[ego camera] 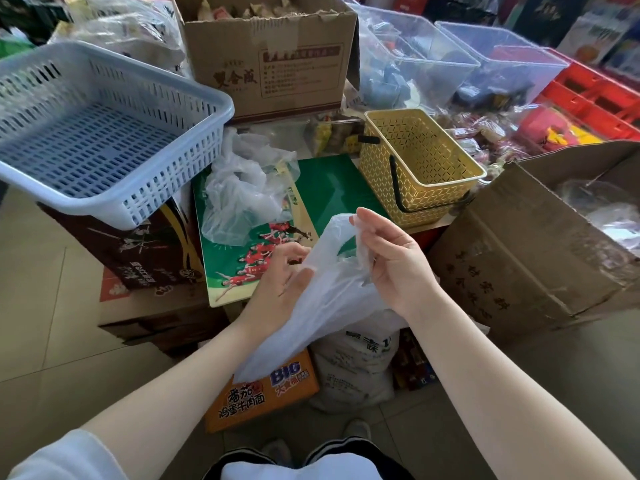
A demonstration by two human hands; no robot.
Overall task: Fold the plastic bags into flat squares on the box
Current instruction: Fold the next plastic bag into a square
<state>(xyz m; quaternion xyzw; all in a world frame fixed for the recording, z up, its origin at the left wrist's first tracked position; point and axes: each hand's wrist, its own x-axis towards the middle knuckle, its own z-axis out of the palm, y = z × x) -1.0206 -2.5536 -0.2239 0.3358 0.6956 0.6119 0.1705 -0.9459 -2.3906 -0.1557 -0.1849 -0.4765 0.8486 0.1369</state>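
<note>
both hands, left hand [282, 282] and right hand [388, 258], pinch one plastic bag [322, 306] with curled fingers, above the green box [332, 188] edge.

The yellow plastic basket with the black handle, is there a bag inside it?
No, the yellow plastic basket shows only its bare lattice walls and floor, with nothing lying inside.

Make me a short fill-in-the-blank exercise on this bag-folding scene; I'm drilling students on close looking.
1. Both hands, left hand and right hand, hold one thin ____ plastic bag.
2. The crumpled bags lie on the ____ box.
3. The yellow basket has a ____ handle.
4. The big basket at left is ____.

Missing words: white; green; black; blue
</note>
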